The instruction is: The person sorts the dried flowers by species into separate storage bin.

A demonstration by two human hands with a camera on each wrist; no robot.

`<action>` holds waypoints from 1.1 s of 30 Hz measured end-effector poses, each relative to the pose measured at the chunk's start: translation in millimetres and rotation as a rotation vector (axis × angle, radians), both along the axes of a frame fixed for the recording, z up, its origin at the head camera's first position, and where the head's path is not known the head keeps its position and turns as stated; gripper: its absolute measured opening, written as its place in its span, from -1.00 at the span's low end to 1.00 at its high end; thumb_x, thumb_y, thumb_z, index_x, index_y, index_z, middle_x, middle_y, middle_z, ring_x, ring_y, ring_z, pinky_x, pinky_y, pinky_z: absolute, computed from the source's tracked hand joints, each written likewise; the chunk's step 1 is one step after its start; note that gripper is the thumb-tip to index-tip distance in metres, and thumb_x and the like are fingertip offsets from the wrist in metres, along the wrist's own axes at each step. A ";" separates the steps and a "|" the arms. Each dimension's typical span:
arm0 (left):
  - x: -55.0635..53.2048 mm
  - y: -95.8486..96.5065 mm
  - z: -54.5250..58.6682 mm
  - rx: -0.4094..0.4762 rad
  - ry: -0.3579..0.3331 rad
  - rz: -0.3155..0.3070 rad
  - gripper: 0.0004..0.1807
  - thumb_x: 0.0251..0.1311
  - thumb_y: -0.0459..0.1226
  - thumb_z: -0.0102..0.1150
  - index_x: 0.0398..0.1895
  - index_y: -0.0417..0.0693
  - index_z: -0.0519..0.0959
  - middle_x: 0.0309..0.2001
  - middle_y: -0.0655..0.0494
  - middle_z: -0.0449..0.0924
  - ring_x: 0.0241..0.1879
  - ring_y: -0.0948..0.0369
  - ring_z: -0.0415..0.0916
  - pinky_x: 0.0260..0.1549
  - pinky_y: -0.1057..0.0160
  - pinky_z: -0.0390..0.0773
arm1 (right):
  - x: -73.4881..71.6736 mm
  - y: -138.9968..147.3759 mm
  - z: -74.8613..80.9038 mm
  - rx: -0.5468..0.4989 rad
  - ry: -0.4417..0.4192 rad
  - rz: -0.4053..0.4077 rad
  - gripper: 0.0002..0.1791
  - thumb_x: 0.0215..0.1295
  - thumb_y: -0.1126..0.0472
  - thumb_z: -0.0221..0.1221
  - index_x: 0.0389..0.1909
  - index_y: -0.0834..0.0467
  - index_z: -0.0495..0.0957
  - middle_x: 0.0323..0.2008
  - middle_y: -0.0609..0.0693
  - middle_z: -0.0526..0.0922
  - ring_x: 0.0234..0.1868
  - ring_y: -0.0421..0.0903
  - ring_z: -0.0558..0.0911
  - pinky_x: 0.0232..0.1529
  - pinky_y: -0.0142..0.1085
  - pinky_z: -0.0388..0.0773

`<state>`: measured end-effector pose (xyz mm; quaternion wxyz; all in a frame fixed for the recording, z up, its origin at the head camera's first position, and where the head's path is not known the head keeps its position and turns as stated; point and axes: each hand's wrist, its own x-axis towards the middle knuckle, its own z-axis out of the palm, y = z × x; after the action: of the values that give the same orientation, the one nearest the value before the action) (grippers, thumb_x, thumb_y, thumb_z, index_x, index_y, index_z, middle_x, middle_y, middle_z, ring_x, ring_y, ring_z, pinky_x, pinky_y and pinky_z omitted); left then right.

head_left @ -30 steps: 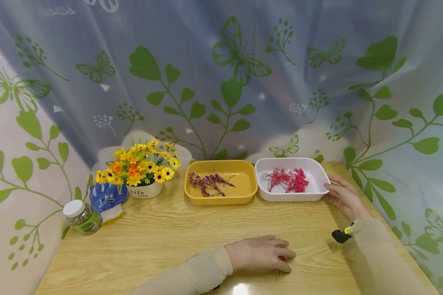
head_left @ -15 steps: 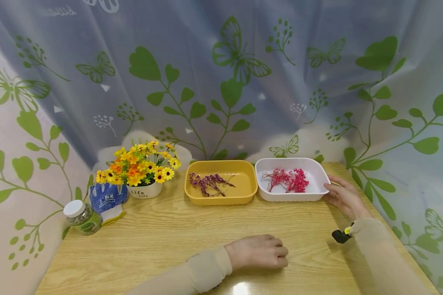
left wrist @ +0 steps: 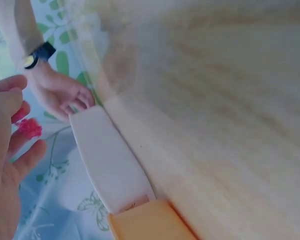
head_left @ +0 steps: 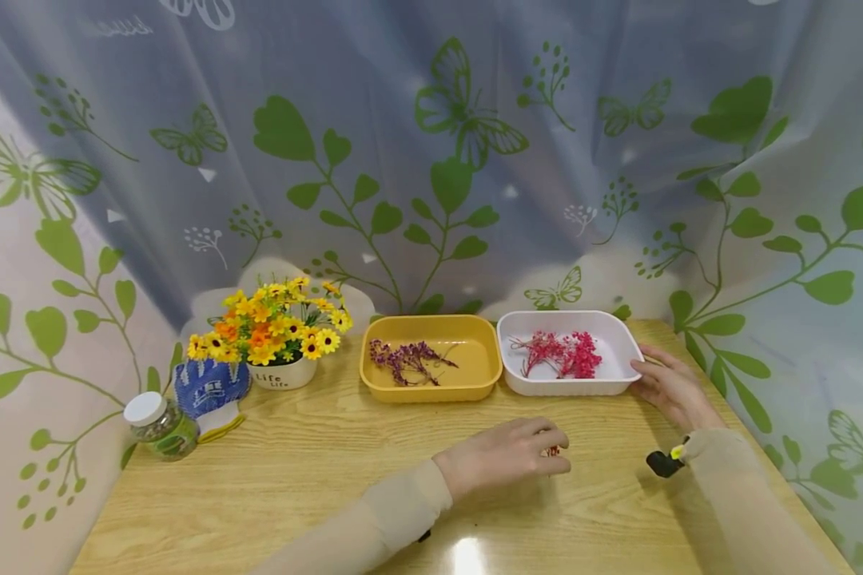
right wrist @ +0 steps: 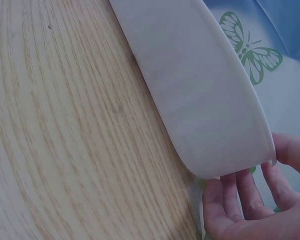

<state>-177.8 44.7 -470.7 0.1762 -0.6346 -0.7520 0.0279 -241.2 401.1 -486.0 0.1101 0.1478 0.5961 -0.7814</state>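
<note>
My left hand (head_left: 499,455) pinches a small red dried flower sprig (left wrist: 30,128) and hovers over the table, in front of the trays. Its fingers cover most of the sprig in the head view. The right hand (head_left: 672,387) grips the right end of a white tray (head_left: 568,388), thumb at the rim and fingers curled against the end wall in the right wrist view. Inside that tray lie pinkish-red flower sprigs (head_left: 578,354). Directly to its left stands a yellow tray (head_left: 431,394) containing purple dried sprigs (head_left: 410,361).
On the left of the wooden table (head_left: 295,479) are a white pot (head_left: 284,375) of yellow and orange flowers, a blue glove (head_left: 212,391) and a white-lidded jar (head_left: 161,427). A patterned curtain (head_left: 403,160) hangs close behind the trays.
My left hand closed its fingers over the red sprig on the table, then rose and moved forward towards the trays with it. The right hand stays at the white tray.
</note>
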 end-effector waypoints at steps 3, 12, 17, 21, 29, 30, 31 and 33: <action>-11.4 5.3 6.1 0.072 -0.067 0.031 -0.58 0.47 -0.36 0.14 0.28 0.25 0.63 0.34 0.15 0.54 0.38 0.20 0.46 0.41 0.38 0.50 | 0.6 1.9 -0.6 0.003 0.004 0.002 -0.68 0.56 0.29 0.17 0.16 -0.14 0.46 -0.26 -0.29 0.79 -0.15 -0.33 0.77 -0.06 -0.38 0.73; -46.5 20.3 18.8 0.261 -0.263 0.104 -0.63 0.50 -0.35 0.16 0.26 0.15 0.66 0.26 0.09 0.61 0.31 0.19 0.52 0.37 0.41 0.53 | 3.1 4.6 -2.4 0.027 0.013 -0.003 -0.65 0.56 0.28 0.18 0.22 -0.11 0.42 -0.23 -0.30 0.79 -0.15 -0.33 0.77 -0.05 -0.39 0.74; -64.6 28.9 17.4 0.526 -0.662 0.165 -0.75 0.52 -0.32 0.16 0.15 0.01 0.71 0.12 0.11 0.67 0.18 0.23 0.60 0.25 0.51 0.54 | 4.1 3.3 -1.4 0.018 0.026 -0.013 -0.67 0.56 0.29 0.17 0.20 -0.10 0.44 -0.23 -0.30 0.78 -0.15 -0.33 0.76 -0.05 -0.39 0.74; -74.4 36.0 17.3 0.639 -0.900 0.263 -0.73 0.56 -0.26 0.11 0.17 0.00 0.70 0.10 0.10 0.70 0.13 0.26 0.62 0.17 0.47 0.58 | 3.8 2.6 -0.3 0.014 0.022 -0.017 -0.63 0.56 0.29 0.17 0.26 -0.06 0.40 -0.22 -0.30 0.77 -0.15 -0.34 0.75 -0.04 -0.39 0.74; -96.3 50.7 18.1 0.945 -1.549 0.417 -0.66 0.60 -0.24 0.06 0.28 -0.12 0.64 0.24 -0.15 0.65 0.22 0.02 0.63 0.09 0.28 0.75 | 1.5 2.2 -1.7 0.034 0.014 -0.011 -0.58 0.55 0.25 0.20 0.32 -0.07 0.38 -0.21 -0.31 0.78 -0.12 -0.33 0.75 0.01 -0.39 0.73; -99.3 51.8 17.5 0.985 -1.638 0.429 -0.65 0.60 -0.24 0.04 0.30 -0.13 0.62 0.26 -0.17 0.64 0.22 0.02 0.63 0.10 0.23 0.76 | 1.5 2.2 -2.4 0.037 0.017 -0.008 -0.58 0.55 0.26 0.20 0.31 -0.07 0.38 -0.21 -0.31 0.77 -0.11 -0.33 0.75 0.01 -0.39 0.73; -101.9 52.3 17.2 1.017 -1.720 0.442 -0.64 0.62 -0.24 0.02 0.33 -0.11 0.60 0.28 -0.16 0.62 0.20 0.04 0.63 0.11 0.19 0.77 | 1.6 2.1 -2.9 0.040 0.020 -0.006 -0.58 0.56 0.26 0.19 0.31 -0.07 0.38 -0.20 -0.31 0.76 -0.11 -0.33 0.74 0.02 -0.38 0.73; -107.0 52.8 16.0 1.068 -1.852 0.456 -0.61 0.64 -0.24 -0.01 0.40 -0.09 0.54 0.32 -0.16 0.59 0.11 0.08 0.61 0.15 0.10 0.76 | 1.8 1.9 -3.7 0.053 0.027 0.000 -0.56 0.56 0.25 0.18 0.35 -0.06 0.37 -0.18 -0.33 0.75 -0.10 -0.33 0.74 0.02 -0.38 0.73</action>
<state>-284.7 97.5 -454.7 -0.2146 -0.0972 -0.6080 -0.7582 -239.3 402.9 -489.7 0.0979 0.1401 0.6179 -0.7675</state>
